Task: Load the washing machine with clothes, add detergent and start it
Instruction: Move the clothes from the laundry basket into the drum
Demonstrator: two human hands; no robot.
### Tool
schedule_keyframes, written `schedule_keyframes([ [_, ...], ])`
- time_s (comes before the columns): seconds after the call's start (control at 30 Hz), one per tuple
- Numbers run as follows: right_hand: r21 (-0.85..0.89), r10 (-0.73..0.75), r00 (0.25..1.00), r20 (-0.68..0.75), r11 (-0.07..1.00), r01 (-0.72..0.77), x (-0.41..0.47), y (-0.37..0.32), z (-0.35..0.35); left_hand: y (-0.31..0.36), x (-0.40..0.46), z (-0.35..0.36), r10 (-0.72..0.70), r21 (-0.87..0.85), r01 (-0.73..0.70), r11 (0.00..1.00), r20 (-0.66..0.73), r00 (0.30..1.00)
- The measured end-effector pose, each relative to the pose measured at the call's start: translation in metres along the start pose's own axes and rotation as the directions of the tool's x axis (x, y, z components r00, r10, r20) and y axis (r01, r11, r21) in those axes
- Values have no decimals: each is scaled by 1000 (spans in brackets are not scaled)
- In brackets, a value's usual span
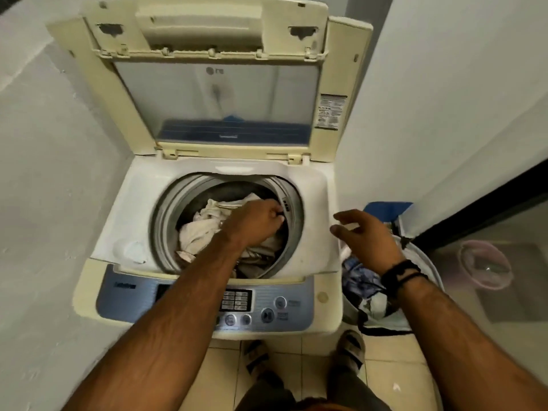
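Tiled floor [391, 366]; laundry basket [436, 280] beside washing machine [323, 203].

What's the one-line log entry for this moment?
phase: loading | lid: up | left hand: in drum, on clothes | right hand: open, over basket

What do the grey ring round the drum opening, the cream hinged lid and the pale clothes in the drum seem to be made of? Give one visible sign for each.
Grey ring round the drum opening: probably moulded plastic with a dull sheen; metal is possible.
Cream hinged lid: rigid, yellowed plastic with moulded clips, framing a see-through panel, glass or clear plastic.
Pale clothes in the drum: soft woven fabric, matt and crumpled into folds.
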State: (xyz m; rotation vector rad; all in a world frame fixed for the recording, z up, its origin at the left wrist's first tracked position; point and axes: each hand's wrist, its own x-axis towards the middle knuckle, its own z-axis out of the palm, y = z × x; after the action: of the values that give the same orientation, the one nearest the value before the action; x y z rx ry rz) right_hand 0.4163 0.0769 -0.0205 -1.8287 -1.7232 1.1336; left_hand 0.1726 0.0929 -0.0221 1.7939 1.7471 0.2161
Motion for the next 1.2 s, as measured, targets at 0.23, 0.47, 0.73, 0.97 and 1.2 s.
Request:
schedule_keyframes([
  [0.23, 121, 131, 970, -203, 987, -107, -9, 75, -57, 116, 40, 68, 313, -81, -308, 948, 65, 947],
  [0.47, 244, 311, 913, -266, 938, -248, 3, 170, -78, 193, 83, 157, 380, -62, -377, 924, 254, 889],
  [0.73, 502, 594, 804, -36, 706, -499, 20, 327, -35, 152, 114, 332, 12, 13, -23, 1000, 566, 824],
  [0.97, 581, 683, 725, 91, 555, -596, 62, 445, 23, 89, 153, 464, -43, 70, 5, 998, 559, 828],
  [1.2, 608, 755, 633, 171, 425, -671, 123, 545, 60, 55, 246, 569, 31, 273, -202, 941, 523, 852],
])
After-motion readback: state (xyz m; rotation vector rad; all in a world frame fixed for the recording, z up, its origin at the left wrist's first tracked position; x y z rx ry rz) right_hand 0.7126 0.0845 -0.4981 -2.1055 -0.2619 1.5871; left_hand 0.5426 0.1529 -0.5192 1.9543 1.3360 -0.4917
